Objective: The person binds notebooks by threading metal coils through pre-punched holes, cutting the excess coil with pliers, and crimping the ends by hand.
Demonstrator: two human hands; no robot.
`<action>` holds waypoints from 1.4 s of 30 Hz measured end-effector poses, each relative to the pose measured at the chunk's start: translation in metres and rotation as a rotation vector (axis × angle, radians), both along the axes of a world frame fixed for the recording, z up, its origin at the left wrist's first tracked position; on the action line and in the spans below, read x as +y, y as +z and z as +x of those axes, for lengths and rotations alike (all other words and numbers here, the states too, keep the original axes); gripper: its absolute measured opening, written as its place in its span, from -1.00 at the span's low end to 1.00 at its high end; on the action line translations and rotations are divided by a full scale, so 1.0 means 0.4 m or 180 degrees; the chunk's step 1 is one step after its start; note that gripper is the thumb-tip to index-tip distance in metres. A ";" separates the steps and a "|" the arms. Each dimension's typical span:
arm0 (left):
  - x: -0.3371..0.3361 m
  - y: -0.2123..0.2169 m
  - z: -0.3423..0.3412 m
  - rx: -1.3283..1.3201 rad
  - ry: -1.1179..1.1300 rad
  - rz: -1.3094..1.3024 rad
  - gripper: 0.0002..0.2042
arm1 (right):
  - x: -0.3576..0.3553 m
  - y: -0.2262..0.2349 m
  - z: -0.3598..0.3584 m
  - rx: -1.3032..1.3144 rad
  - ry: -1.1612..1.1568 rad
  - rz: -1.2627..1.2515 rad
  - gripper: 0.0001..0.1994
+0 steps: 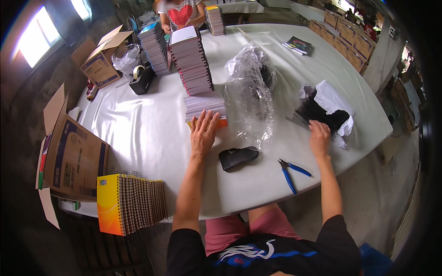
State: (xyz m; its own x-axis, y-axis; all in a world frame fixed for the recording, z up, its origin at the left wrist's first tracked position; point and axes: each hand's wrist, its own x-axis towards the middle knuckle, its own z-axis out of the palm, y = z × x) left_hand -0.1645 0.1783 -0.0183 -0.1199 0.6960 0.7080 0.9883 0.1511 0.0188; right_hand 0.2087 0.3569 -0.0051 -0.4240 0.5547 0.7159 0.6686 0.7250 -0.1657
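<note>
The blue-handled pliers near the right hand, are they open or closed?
Open. The blue-handled pliers lie flat on the white table, handles spread apart in a V; neither hand touches them.

A small binding workshop is showing itself: notebook stacks (pixel 192 62) crowding the surface (pixel 152 133), cardboard cartons (pixel 73 158) standing left, spiral wires (pixel 306 115) right.

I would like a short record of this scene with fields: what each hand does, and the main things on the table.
left hand: left hand lies flat, fingers spread, on a low stack of notebooks
right hand: right hand reaches into a pile of black wire spirals lying on white paper
between the hands: crumpled clear plastic bag
near edge of table: small black pouch; blue-handled pliers
far side: tall stacks of notebooks, another person behind them
left edge: bound notebooks with yellow cover, open cardboard box
surface: white table
</note>
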 end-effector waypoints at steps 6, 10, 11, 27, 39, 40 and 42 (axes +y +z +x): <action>-0.008 0.023 0.019 -0.0260 -0.0086 -0.0201 -0.42 | 0.040 0.122 0.015 0.1881 0.0252 -0.0942 -0.81; -0.003 0.030 0.020 -0.0232 0.0023 -0.0389 -0.39 | 0.062 0.152 0.059 0.1554 0.0275 -0.1140 -0.80; -0.004 0.030 0.018 -0.0222 0.0041 -0.0419 -0.38 | 0.059 0.161 0.065 0.1498 0.0286 -0.1136 -0.80; 0.002 0.015 0.037 -0.0059 0.0161 -0.0389 -0.35 | -0.009 0.159 0.038 0.0773 0.0905 -0.1166 -0.65; -0.025 0.021 0.027 0.0042 -0.0085 -0.0290 -0.43 | -0.061 -0.022 0.107 -0.0460 -0.0422 -0.0977 -0.62; -0.035 0.027 0.030 0.0032 -0.0085 -0.0303 -0.43 | -0.062 -0.014 0.104 -0.0495 -0.0512 -0.0912 -0.67; -0.034 0.044 0.034 -0.0101 -0.0067 -0.0419 -0.44 | -0.063 0.005 0.098 -0.0375 -0.0649 -0.0903 -0.75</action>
State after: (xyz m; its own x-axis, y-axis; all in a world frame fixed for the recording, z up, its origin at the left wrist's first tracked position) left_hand -0.1507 0.1648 -0.0006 -0.1252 0.7852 0.6064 0.9905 0.1337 0.0315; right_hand 0.2478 0.3316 -0.0032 -0.3546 0.8057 0.4745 0.8210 0.5112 -0.2544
